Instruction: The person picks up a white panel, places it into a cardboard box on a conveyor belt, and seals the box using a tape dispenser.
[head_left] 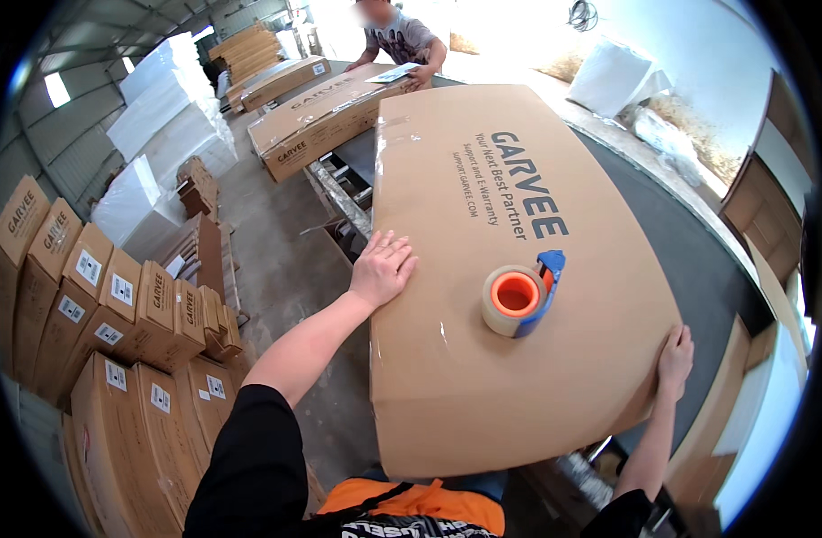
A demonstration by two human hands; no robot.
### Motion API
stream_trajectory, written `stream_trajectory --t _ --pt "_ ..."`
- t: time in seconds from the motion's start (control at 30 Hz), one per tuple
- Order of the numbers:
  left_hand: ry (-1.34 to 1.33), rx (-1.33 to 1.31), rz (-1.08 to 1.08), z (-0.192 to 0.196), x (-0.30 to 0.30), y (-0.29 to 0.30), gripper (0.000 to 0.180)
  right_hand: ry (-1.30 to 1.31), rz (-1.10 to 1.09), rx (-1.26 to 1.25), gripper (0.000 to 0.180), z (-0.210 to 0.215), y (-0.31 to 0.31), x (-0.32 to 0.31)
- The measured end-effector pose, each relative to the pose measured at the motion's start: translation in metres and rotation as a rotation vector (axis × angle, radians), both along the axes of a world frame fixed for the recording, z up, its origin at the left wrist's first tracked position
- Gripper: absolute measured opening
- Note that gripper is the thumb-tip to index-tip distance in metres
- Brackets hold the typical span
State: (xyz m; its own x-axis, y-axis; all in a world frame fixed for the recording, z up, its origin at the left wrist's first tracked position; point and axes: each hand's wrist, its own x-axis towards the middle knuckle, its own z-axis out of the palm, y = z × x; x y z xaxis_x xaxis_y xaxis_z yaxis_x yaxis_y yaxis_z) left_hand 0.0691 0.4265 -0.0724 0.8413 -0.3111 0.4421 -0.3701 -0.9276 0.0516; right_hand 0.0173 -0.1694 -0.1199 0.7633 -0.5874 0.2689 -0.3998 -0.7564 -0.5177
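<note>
Warehouse; carton (pixel 509 269) lengthwise away, flat.

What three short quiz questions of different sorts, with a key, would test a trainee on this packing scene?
1. True or false: the tape dispenser lies on the large cardboard box.
2. Which hand lies flat on the box top near its left edge?
3. The right hand is on the box's: A) far end B) near right corner C) middle.

Key: 1 true; 2 the left hand; 3 B.
</note>
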Motion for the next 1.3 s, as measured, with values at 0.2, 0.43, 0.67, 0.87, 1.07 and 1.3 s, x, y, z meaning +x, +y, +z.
stream_trajectory --t 0.2,0.43,0.67,0.87,1.07,1.3 --pt "0.065 0.05 -0.066 -0.01 -0.094 0.081 0.068 -0.034 -0.213 -0.092 0.055 -0.02 0.145 -0.17" --pt "0.391 0.297 -0.284 0.026 -0.212 0.132 0.118 -0.097 -0.256 0.157 0.074 -0.008 0.325 -0.26" --pt "-0.231 0.112 -0.232 -0.044 -0.186 0.096 0.052 -1.035 -0.366 0.658 0.08 -0.059 0.356 -0.194" --pt "-0.354 0.162 -0.28 -0.051 -0.166 0.124 0.045 -1.099 -0.314 0.601 0.082 -0.053 0.385 -0.177" --pt "-0.3 0.122 -0.235 -0.034 -0.079 0.144 0.073 -1.019 -0.306 0.595 0.091 -0.037 0.425 -0.135" --pt "-0.23 0.143 -0.157 -0.031 -0.055 0.163 0.103 -0.582 -0.337 1.5 0.035 -0.154 0.352 -0.251"
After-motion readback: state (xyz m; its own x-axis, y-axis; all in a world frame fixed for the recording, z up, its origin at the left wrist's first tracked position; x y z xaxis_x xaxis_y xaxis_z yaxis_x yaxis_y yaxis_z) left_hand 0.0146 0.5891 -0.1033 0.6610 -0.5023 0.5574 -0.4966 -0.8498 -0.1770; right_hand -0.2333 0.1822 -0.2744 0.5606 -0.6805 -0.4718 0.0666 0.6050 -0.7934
